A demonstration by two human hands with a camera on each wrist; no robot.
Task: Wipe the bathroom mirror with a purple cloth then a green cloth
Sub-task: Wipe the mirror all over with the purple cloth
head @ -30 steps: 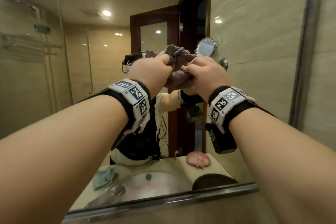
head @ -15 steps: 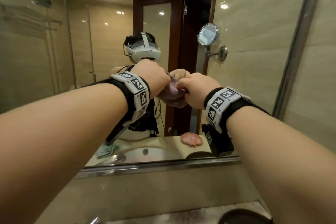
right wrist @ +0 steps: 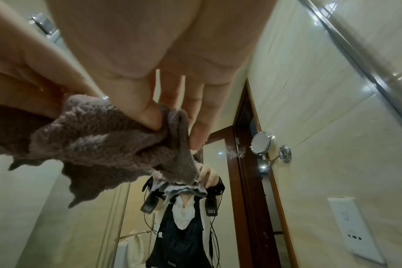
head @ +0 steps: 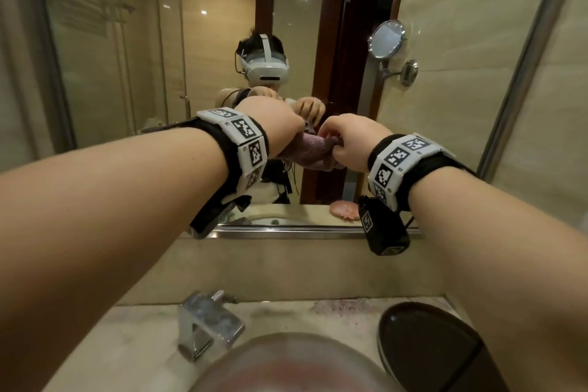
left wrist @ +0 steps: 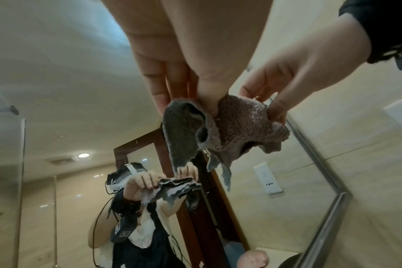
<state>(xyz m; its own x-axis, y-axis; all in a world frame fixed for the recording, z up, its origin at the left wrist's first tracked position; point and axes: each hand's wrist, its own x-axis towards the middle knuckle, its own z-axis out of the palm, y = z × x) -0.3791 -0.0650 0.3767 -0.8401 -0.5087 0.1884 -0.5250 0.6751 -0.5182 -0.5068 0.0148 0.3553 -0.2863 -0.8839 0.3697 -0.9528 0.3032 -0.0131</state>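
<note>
Both hands are holding the purple cloth (head: 313, 154) bunched between them in front of the mirror (head: 191, 57), above the bench (head: 286, 315). The left hand (head: 272, 124) and right hand (head: 353, 143) are hiding their fingers in the head view; the wrist views are showing each thumb and fingers (right wrist: 147, 110) pinching a cloth edge.

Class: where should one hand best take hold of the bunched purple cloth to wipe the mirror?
Probably around the thick bunched middle of the purple cloth, coming from the wiper's side, away from the mirror. The left hand and right hand only pinch its ends; thin corners dangle loose, so an edge grip would flap.
</note>
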